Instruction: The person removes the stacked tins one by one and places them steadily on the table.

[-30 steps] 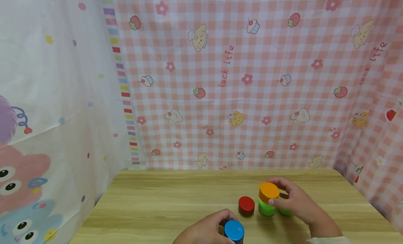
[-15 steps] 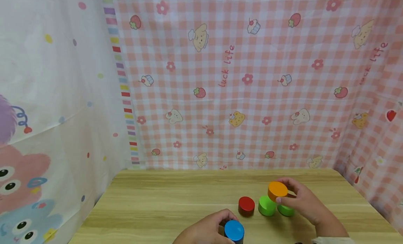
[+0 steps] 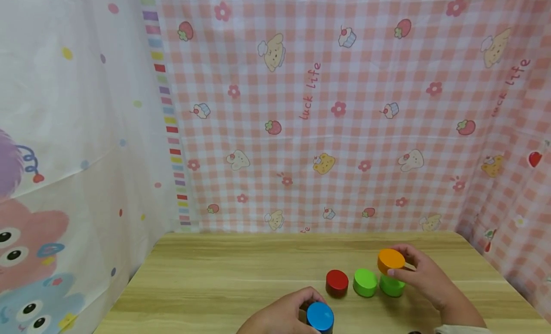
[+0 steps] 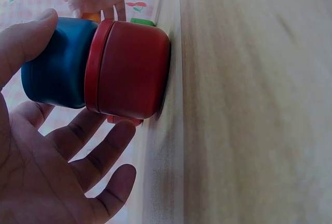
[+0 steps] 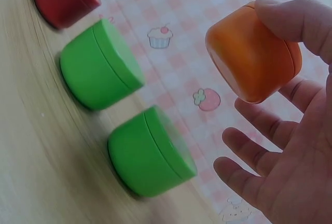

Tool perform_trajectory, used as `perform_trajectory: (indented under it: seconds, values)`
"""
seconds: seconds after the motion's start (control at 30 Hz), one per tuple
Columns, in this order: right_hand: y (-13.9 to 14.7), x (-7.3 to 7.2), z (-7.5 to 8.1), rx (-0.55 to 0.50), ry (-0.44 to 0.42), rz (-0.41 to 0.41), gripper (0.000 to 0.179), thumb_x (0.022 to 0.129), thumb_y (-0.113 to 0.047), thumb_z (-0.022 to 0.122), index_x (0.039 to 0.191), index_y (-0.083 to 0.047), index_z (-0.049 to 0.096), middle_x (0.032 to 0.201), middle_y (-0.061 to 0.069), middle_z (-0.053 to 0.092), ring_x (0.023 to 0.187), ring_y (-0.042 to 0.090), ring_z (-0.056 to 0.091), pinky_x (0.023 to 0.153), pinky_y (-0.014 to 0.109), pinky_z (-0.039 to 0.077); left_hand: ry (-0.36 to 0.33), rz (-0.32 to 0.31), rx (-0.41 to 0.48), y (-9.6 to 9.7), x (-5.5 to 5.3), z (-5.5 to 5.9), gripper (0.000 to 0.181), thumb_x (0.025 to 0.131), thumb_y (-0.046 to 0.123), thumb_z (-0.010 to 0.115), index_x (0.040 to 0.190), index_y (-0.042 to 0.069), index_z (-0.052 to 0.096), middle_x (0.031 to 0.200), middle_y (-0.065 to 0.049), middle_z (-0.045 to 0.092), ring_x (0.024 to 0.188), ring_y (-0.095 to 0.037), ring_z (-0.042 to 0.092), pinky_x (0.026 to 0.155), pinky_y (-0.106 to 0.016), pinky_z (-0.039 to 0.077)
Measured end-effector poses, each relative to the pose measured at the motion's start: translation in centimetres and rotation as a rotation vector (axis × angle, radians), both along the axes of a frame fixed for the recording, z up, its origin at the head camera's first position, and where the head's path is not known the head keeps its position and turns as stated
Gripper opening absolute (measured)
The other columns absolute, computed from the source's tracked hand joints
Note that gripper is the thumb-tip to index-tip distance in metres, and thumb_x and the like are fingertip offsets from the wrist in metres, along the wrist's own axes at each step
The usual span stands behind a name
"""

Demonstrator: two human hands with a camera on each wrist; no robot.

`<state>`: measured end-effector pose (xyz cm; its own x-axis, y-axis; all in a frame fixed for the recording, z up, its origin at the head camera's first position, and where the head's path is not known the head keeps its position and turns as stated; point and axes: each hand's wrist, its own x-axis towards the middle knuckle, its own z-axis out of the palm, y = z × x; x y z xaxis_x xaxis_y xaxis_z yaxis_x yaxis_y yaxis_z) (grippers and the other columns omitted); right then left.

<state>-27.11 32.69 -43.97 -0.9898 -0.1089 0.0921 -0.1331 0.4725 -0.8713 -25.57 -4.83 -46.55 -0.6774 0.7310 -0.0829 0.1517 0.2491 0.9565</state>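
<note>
My left hand [image 3: 281,315] pinches a small round blue jar [image 3: 320,316] between thumb and fingers. In the left wrist view the blue jar sits on a red lidded jar [image 4: 132,68], which stands on the table. With thumb and fingers, my right hand [image 3: 424,276] holds an orange jar [image 3: 391,261] in the air. Its underside shows in the right wrist view, apart from the two green jars [image 5: 101,66] on the table. From the head, the orange jar appears over the rear of the right-hand green jar [image 3: 392,286]. The remaining right fingers are spread.
Another red jar [image 3: 337,283] stands left of the two green ones, in a row. All are on a wood-grain table [image 3: 215,276]. A checked cloth [image 3: 318,133] hangs behind the table and a white printed cloth [image 3: 86,133] at the left.
My right hand has carried the orange jar to the right, from over the left green jar to over the right one. The left hand and blue jar have stayed in place.
</note>
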Motion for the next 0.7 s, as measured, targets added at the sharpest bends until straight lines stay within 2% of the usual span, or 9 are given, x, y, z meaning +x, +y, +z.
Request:
perform_trajectory:
  seconds: [0.2,0.43,0.7]
  values:
    - [1.2,-0.1,-0.2,0.005,-0.025,-0.038,0.062,0.099,-0.022,0.075,0.149,0.001,0.047,0.142,0.015,0.059,0.122,0.017,0.053,0.091,0.028,0.051,0.001,0.002,-0.007,0.0,0.0,0.0,0.04,0.093,0.005,0.079,0.127,0.017,0.063,0.115,0.006,0.066,0.103,-0.009,0.061,0.094,-0.029,0.051]
    - [2.6,-0.2,-0.8,0.019,-0.027,-0.059,0.06,0.1,-0.022,0.073,0.149,0.002,0.048,0.135,0.006,0.061,0.118,0.012,0.052,0.089,0.029,0.052,-0.01,-0.01,0.008,-0.1,0.0,0.0,0.04,0.094,0.006,0.078,0.129,0.016,0.062,0.115,0.008,0.066,0.103,-0.009,0.061,0.094,-0.028,0.05]
    - [4.0,-0.3,-1.8,0.038,-0.028,-0.102,0.06,0.101,-0.022,0.072,0.149,0.004,0.047,0.138,0.012,0.06,0.109,0.004,0.057,0.088,0.026,0.05,-0.02,-0.006,-0.004,0.0,-0.1,-0.1,0.04,0.094,0.005,0.078,0.128,0.017,0.062,0.116,0.005,0.066,0.104,-0.011,0.061,0.094,-0.029,0.05]
